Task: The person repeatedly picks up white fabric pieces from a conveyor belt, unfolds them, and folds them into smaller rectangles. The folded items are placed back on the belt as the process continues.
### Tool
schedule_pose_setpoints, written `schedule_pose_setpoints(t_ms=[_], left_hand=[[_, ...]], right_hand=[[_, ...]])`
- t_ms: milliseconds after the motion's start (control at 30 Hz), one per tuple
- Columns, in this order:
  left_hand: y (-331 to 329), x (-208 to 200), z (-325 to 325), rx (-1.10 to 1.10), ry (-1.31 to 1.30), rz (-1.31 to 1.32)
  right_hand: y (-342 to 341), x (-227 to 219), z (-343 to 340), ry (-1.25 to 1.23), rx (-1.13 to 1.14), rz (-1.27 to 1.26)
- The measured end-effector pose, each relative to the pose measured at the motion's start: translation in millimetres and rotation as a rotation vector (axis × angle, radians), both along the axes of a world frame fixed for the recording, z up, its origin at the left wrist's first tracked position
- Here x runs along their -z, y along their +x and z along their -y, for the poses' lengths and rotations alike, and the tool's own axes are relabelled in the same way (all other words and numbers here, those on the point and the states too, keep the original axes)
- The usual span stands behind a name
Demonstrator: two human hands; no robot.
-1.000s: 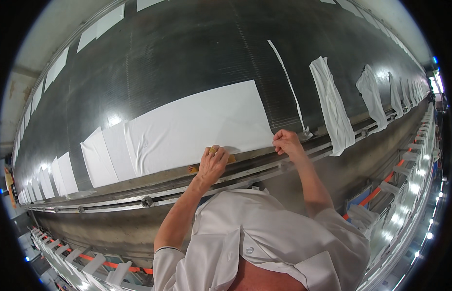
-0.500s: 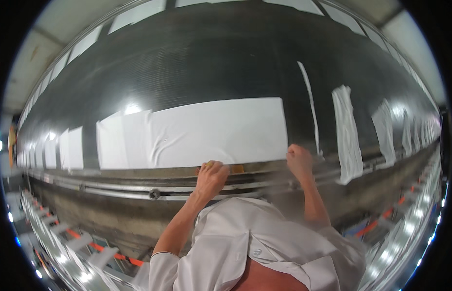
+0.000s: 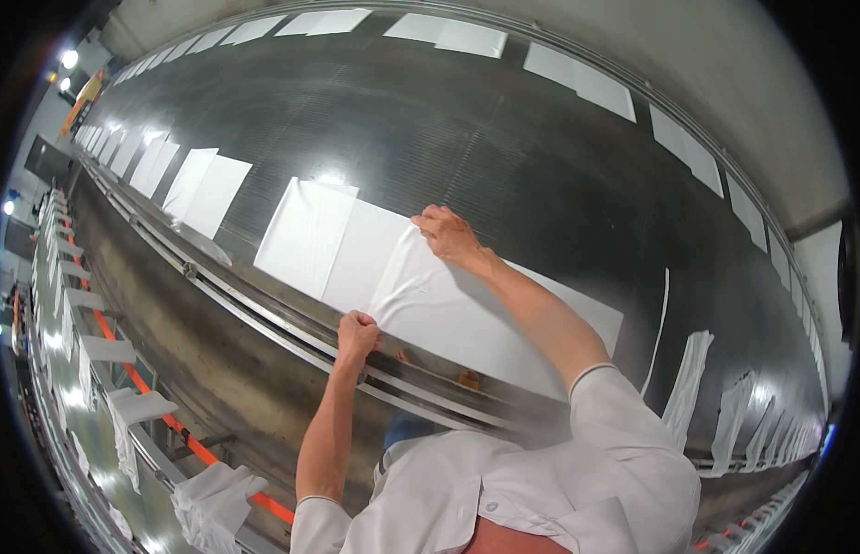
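Cloth (image 3: 472,323) lies white on our dark counter (image 3: 375,125), its long axis stretching rightward from where we hold its left end: our left hand (image 3: 358,334) pinches the near corner; our right hand (image 3: 448,236), apart from it, pinches the far corner.

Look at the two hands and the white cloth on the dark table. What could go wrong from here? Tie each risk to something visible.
1. The wrinkles in the white cloth might set as creases if pressed down.
2. The left hand and right hand are at opposite ends of one edge; uneven pulling could skew it.
3. The right forearm reaches across the cloth and might drag it.
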State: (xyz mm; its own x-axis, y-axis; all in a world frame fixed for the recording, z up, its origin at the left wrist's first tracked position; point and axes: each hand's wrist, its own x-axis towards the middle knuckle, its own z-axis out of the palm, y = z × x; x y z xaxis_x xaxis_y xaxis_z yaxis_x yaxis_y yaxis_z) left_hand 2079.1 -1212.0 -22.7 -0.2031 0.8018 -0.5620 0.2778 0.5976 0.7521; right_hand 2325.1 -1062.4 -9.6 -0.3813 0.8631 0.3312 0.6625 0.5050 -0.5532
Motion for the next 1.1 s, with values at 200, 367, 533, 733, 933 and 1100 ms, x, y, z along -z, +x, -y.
schedule_pose_setpoints(t_ms=[200,367,533,733,933,1100], left_hand=[[1,-3,8,0.128,0.121,-0.344],[24,-31,34,0.266,0.425,-0.478],[94,-41,85,0.51,0.461,-0.33],[196,-14,115,0.742,0.472,-0.212],[248,-5,127,0.902,0.416,-0.206],[257,-35,141,1.002,0.428,-0.115]], right_hand=[[-25,15,-48,-0.022,-0.242,0.454],[14,8,-44,-0.152,-0.212,0.224],[99,-2,-8,-0.056,-0.232,0.206],[201,11,54,0.067,-0.05,0.342],[247,31,95,0.164,0.049,0.33],[254,38,103,-0.09,0.196,-0.063]])
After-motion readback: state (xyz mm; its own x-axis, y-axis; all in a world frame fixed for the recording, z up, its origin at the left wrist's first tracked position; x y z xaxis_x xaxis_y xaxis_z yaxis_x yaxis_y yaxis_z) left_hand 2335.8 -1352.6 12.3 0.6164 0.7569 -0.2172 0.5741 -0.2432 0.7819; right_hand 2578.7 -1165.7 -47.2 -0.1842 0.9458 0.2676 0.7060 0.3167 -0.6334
